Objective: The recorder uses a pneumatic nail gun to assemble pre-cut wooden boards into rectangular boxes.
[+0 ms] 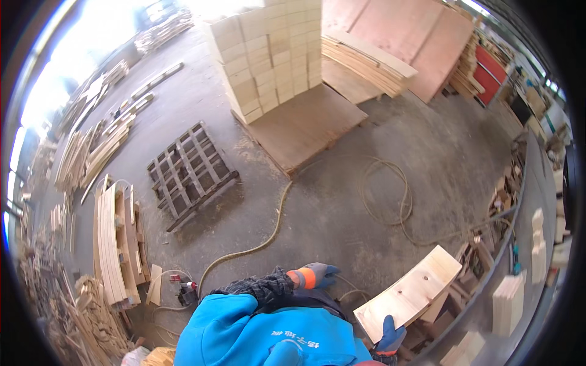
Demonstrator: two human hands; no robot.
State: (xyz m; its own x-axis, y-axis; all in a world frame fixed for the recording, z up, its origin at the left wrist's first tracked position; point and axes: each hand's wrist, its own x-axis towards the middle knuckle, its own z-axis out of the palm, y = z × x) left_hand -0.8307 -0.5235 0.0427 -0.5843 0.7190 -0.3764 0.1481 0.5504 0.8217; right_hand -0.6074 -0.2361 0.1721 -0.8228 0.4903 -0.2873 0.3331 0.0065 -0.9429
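My right hand (390, 337), in a blue glove, grips the near end of a pale wooden board (421, 282). Its thumb lies on the top face and the other fingers are hidden beneath. Two dark knots show on that face, and the board slants up and away to the right. My left hand (317, 275), in a grey and blue glove with an orange cuff, is held out in front of my body, its blue fingers loosely extended with nothing seen in them. It is apart from the board.
A tall stack of pale wood blocks (268, 61) stands on a brown panel (311, 125). A dark slatted pallet (190, 174) lies left of it. A hose (278, 226) crosses the floor. Planks (113, 244) sit at left; a grey bench (519, 262) with wood blocks curves along the right.
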